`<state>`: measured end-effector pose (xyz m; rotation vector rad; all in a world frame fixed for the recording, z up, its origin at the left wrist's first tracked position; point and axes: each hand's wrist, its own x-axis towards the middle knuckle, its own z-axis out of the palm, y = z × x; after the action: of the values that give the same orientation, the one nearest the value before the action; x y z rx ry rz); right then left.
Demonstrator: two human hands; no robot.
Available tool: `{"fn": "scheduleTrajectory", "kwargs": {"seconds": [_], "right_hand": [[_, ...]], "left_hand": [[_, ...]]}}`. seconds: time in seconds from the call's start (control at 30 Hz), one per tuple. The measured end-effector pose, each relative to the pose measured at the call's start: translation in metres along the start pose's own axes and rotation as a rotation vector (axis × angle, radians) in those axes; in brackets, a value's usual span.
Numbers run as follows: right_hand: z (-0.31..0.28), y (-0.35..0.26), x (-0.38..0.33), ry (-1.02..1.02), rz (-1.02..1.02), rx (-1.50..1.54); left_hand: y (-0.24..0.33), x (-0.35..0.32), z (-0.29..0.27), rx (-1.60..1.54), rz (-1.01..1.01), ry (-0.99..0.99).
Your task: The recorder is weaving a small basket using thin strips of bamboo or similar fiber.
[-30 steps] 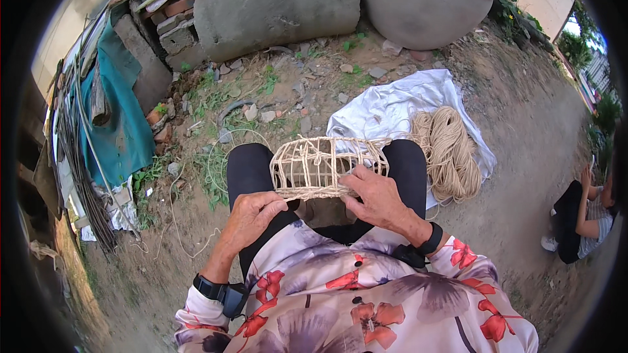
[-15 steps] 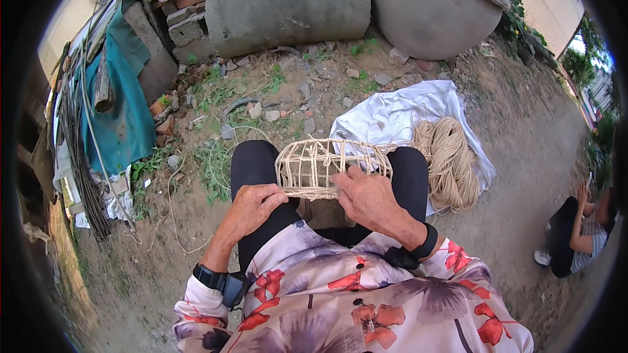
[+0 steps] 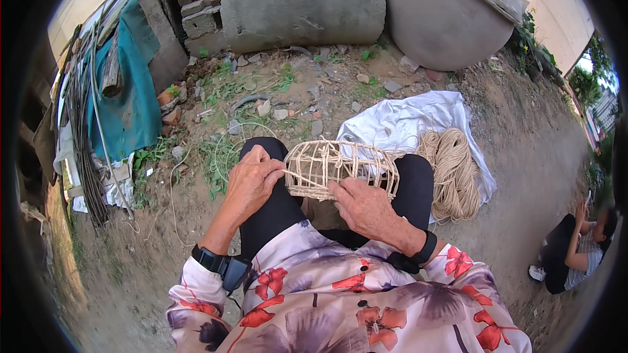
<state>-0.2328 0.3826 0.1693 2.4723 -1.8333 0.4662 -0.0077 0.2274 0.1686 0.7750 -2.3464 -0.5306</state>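
From my remote seat I see the left hand (image 3: 252,180) pinching a pale strand (image 3: 296,177), fingers closed on it and drawing it sideways out of the basket frame (image 3: 340,168), where a second ago that hand lay lower on the thigh with no strand visibly stretched; I judge a fresh pull of the weave is under way. The right hand (image 3: 366,209) presses flat on the near rim of the frame, fingers spread and curled over the edge, steadying it rather than gripping a strand. The frame, an open cage of light cane with nothing inside it, rests across the lap on black trousers (image 3: 275,209), much where it sat before. Just beyond the right knee a coil of tan cord (image 3: 451,170) lies on a white sheet (image 3: 405,121) spread over the dirt. Farther off stand a concrete cylinder (image 3: 301,10) and a large round stone tank (image 3: 445,16); a teal tarp (image 3: 131,98) hangs at left. Another person (image 3: 575,255) crouches at the far right, apart from the work.
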Motion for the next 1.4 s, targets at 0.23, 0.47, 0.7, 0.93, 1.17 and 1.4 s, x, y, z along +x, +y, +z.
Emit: {"fn": "scheduleTrajectory", "kwargs": {"seconds": [0.23, 0.47, 0.7, 0.93, 1.17, 1.4], "right_hand": [[-0.001, -0.021, -0.002, -0.094, 0.024, -0.246], [-0.012, -0.015, 0.013, -0.235, 0.132, -0.088], [-0.017, 0.007, 0.029, -0.283, 0.2, 0.122], [-0.03, 0.033, 0.018, -0.275, 0.233, 0.367], [-0.037, 0.033, 0.005, -0.272, 0.24, 0.475], [-0.036, 0.022, 0.002, 0.002, 0.347, 0.515]], "left_hand": [[0.027, 0.078, 0.047, -0.03, 0.188, 0.024], [0.042, 0.068, 0.057, -0.171, 0.084, -0.061], [0.047, 0.025, 0.064, -0.263, 0.004, -0.245], [0.066, 0.034, 0.072, -0.306, 0.1, -0.169], [0.077, 0.016, 0.068, -0.307, -0.114, -0.106], [0.059, -0.014, 0.057, -1.461, -0.595, -0.047]]}}
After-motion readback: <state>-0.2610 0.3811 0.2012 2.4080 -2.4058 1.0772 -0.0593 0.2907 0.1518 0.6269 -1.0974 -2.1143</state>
